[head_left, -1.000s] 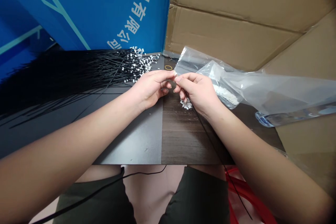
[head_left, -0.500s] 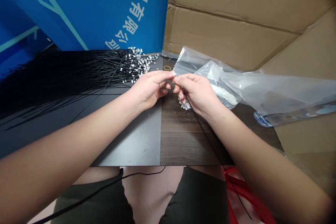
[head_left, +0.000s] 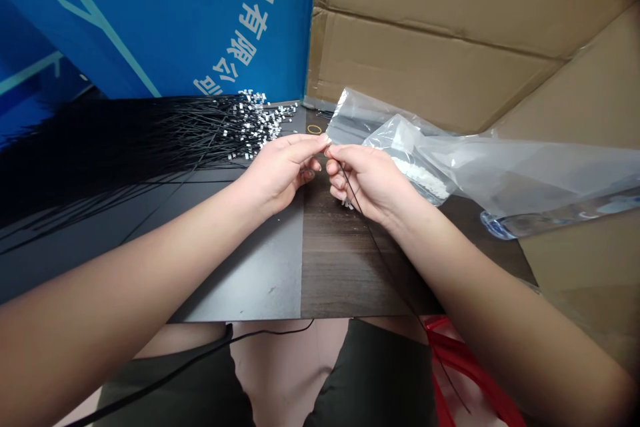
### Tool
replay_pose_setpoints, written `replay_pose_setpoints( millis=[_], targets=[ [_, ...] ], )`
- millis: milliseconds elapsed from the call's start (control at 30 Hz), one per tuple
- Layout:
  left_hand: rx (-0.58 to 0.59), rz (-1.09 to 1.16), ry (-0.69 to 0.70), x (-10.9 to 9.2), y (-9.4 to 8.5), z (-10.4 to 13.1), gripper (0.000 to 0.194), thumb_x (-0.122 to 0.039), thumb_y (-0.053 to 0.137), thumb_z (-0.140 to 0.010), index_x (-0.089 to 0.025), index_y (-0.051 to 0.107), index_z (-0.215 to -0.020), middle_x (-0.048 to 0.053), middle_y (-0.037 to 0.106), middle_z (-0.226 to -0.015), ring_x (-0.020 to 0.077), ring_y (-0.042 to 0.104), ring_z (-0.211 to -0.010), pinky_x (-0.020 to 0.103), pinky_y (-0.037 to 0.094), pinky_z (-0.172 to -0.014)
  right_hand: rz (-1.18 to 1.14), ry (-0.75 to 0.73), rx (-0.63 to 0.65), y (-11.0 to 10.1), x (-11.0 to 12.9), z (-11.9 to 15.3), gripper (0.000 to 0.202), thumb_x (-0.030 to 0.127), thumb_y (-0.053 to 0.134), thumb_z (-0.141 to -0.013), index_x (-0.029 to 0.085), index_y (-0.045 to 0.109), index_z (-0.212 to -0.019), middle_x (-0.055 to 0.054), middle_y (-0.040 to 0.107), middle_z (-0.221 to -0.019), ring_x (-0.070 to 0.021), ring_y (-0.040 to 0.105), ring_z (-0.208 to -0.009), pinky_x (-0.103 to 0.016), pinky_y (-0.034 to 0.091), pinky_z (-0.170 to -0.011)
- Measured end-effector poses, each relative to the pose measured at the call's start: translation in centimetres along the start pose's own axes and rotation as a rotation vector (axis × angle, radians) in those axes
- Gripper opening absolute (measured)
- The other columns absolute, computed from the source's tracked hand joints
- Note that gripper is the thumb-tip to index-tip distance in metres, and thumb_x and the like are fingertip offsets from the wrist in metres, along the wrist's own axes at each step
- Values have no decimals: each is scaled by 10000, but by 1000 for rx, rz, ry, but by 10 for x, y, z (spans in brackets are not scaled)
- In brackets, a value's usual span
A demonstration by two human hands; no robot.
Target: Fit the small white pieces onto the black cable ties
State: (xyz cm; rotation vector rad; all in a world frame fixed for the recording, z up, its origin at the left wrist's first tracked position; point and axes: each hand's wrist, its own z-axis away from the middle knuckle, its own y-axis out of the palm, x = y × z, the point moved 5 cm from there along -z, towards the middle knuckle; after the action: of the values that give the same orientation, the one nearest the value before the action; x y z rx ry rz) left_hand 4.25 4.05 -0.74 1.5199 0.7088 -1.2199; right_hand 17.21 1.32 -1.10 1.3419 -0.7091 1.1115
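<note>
Nearest me, a black cord (head_left: 170,370) is lying across the person's legs, and something red (head_left: 463,353) is showing below the right part of the surface's near edge. A thin black wire (head_left: 373,233) is rising past that edge, near the right-hand corner, and running up to the right hand (head_left: 363,177). That hand's grip is pinching the wire narrowly between thumb and finger. The left hand (head_left: 280,170) is facing it, its fingertips just beside the right's; I cannot tell whether its grip is closing on anything.

Both hands are working above the middle of the surface (head_left: 270,280), a good place, since anything slipping would probably be landing there. Holding well here is calling for a pinch close to the wire's end, so that the end is not bending, and for enough slack that the tail is not dragging on the near edge. Steady wrists would be helping too.

Under the right hand, small white pieces (head_left: 349,204) are peeking out. A clear bag (head_left: 500,167) is spreading over the right edge, and a bundle of black wires (head_left: 150,133) is covering the far left. A yellow ring (head_left: 314,134) is lying near the far edge, where a blue panel (head_left: 210,7) and cardboard (head_left: 440,0) are standing.
</note>
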Motion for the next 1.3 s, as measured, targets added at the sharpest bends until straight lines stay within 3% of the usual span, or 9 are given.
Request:
replay_pose_setpoints(
  millis=[200, 400, 567, 1000, 1300],
  targets=[
    [-7, -41, 35, 1, 3, 2, 265, -377, 863, -830, -173, 711, -759, 28, 661, -681, 127, 600, -644, 275, 497, -658, -45, 45, 21, 4, -2, 2, 198, 248, 752, -908, 171, 642, -762, 33, 614, -660, -62, 498, -494, -211, 415, -432],
    [-55, -129, 71, 0, 6, 6, 365, -467, 847, -851, -219, 631, -694, 13, 631, -616, 155, 605, -610, 300, 485, -621, 96, -45, 13, 7, 0, 3, 263, 304, 770, -916, 180, 636, -726, 12, 663, -677, -69, 551, -497, -211, 481, -448],
    [7, -189, 136, -5, 9, 7, 406, -452, 789, -908, -204, 606, -643, 11, 603, -604, 125, 541, -569, 291, 458, -615, 219, -149, -47, 3, 3, 3, 262, 331, 772, -918, 181, 657, -736, 1, 696, -687, -69, 585, -500, -198, 493, -446],
    [-117, -237, 185, -10, 0, 3, 201, -260, 794, -853, -176, 711, -690, 16, 650, -629, 112, 561, -607, 267, 446, -637, 243, -166, -99, 0, 5, 3, 302, 329, 750, -934, 185, 637, -694, -2, 689, -641, -67, 560, -463, -192, 445, -400],
    [-148, -283, 241, -9, -4, 2, 141, -245, 799, -837, -173, 741, -731, 19, 663, -658, 114, 575, -621, 264, 461, -628, 250, -196, -104, -3, 7, 3, 162, 262, 752, -887, 183, 664, -776, 19, 679, -655, -73, 563, -458, -196, 437, -384]
  ],
)
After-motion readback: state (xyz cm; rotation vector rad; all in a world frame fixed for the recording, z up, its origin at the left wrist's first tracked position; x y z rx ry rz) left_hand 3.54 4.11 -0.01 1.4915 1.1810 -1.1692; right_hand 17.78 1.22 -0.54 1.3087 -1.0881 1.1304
